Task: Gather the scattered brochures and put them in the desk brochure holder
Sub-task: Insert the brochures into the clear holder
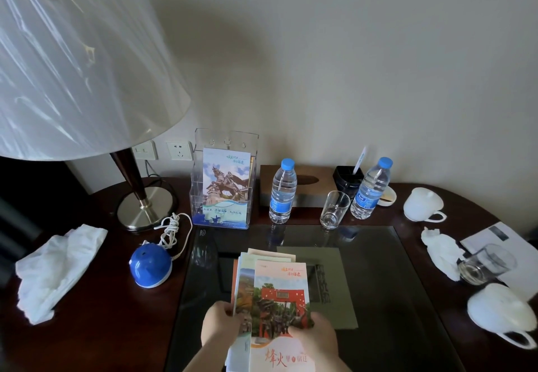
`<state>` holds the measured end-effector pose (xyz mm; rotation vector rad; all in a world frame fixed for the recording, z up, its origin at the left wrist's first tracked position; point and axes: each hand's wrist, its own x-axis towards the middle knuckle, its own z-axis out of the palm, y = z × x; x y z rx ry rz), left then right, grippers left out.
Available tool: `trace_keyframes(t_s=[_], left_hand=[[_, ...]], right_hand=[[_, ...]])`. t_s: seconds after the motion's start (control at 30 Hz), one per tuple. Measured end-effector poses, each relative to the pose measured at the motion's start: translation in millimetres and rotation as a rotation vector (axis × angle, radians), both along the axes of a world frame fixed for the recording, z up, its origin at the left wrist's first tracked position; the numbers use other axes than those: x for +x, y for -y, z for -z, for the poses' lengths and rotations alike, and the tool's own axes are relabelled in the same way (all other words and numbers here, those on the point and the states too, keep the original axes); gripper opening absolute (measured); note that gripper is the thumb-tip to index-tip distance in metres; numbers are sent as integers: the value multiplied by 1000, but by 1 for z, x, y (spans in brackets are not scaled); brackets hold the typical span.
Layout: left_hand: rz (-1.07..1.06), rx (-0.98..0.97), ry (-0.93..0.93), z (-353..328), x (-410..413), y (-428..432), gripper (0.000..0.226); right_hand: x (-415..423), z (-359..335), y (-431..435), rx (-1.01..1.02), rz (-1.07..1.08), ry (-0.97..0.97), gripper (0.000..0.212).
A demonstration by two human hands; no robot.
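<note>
A stack of several brochures (273, 281), topped by one with a red gate picture, is held over the desk's glass panel near the front edge. My left hand (219, 329) grips the stack's left edge and my right hand (316, 334) grips its lower right side. The clear acrylic brochure holder (203, 197) stands at the back of the desk, upright against the wall, with one blue brochure (225, 185) showing a horse statue in it. A grey-green folder (334, 278) lies flat on the glass behind the stack.
A lamp (139, 197) stands back left, with a blue dome device (150, 265) and crumpled tissue (55, 269) near it. Two water bottles (281, 191), a glass (334, 210), a tissue box (308, 185) and white cups (422, 204) line the back and right.
</note>
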<state>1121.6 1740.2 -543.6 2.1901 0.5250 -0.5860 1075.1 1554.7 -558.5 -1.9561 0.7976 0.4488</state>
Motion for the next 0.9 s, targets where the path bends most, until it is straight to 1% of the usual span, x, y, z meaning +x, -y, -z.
trace_keyframes(t_s=[0.03, 0.1, 0.17, 0.23, 0.3, 0.4, 0.47, 0.5, 0.57, 0.67, 0.73, 0.83, 0.9], left_hand=[[11, 9, 19, 0, 0, -1, 4], [37, 51, 44, 3, -2, -6, 27], [22, 105, 50, 2, -3, -11, 32], [-19, 143, 91, 0, -5, -13, 27], [-89, 124, 149, -4, -7, -11, 10], [-165, 23, 245, -6, -6, -6, 19], [-222, -73, 280, -10, -3, -3, 22], [-241, -126, 288, -13, -1, -2, 21], [-255, -232, 296, -19, 2, 3, 19], [-243, -339, 296, -27, 6, 17, 23], [-211, -350, 296, -31, 9, 26, 20], [-114, -248, 283, -36, 12, 31, 10], [-91, -208, 273, -41, 13, 29, 12]], right_hand=[[0, 0, 0, -4, -3, -2, 10], [0, 0, 0, -5, 14, -1, 9], [-2, 0, -1, -4, 45, 15, 10], [-2, -2, -4, -19, 92, 53, 10], [0, -6, -6, -44, 162, 109, 10], [9, -15, -3, -24, 273, 200, 14], [16, -24, 2, 60, 319, 248, 5], [19, -28, 4, 100, 312, 260, 3], [22, -36, 3, 160, 251, 283, 11], [28, -39, -5, 198, 175, 290, 14], [31, -35, -13, 204, 175, 268, 14], [33, -34, -21, 242, 270, 235, 10], [34, -38, -22, 296, 334, 218, 8]])
